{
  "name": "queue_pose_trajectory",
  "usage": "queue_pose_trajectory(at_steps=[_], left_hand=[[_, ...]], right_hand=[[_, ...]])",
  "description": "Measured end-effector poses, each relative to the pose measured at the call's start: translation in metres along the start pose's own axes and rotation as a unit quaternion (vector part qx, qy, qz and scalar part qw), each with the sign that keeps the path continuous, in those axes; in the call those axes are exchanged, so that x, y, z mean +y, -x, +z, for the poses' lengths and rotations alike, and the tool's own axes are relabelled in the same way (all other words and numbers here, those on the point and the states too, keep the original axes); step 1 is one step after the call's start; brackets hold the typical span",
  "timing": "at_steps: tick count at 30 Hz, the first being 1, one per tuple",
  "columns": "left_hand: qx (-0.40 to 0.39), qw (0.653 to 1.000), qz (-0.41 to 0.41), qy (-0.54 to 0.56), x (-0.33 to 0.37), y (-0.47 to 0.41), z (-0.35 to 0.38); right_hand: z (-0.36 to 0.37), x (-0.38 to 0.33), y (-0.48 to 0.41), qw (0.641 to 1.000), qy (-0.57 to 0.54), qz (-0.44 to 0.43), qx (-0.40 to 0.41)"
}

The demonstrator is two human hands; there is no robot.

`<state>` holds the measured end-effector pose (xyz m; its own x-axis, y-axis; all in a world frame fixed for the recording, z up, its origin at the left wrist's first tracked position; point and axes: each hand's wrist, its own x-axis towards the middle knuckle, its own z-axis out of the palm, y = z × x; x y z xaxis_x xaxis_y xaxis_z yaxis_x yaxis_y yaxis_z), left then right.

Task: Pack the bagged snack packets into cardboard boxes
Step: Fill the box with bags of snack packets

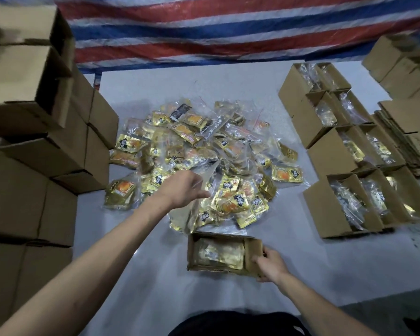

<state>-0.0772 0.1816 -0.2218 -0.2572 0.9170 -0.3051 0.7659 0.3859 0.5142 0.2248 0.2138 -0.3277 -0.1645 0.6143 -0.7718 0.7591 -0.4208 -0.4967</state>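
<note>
Cardboard open box (pixel 191 253), long axis left-right, holds one packed bag (pixel 218 254). The right hand (pixel 269 263) grips its right end flap. Just beyond the box lies the packet pile (pixel 228 146); the left hand (pixel 183 187), nearer it, pinches a clear bag (pixel 205 175).

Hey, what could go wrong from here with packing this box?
The bags in the pile overlap, so the left hand may drag neighbours along. The open box already holds a bag and looks fairly full; another may bulge out. The right hand grips only its end flap, so it could tip.
</note>
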Motion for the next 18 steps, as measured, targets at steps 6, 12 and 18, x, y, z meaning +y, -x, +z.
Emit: queue_pose_trajectory(at_steps=[6, 12, 18], left_hand=[[0.027, 0.995, 0.045, 0.087, 0.0, 0.019, -0.003], [-0.005, 0.98, 0.016, 0.197, 0.015, 0.038, -0.013], [-0.028, 0.977, 0.071, 0.2, 0.04, 0.056, -0.03]], right_hand=[[0.004, 0.004, 0.006, 1.0, 0.001, -0.008, -0.025], [0.011, 0.013, 0.005, 0.999, -0.016, 0.006, -0.043], [0.015, 0.017, 0.001, 0.998, -0.045, 0.036, -0.029]])
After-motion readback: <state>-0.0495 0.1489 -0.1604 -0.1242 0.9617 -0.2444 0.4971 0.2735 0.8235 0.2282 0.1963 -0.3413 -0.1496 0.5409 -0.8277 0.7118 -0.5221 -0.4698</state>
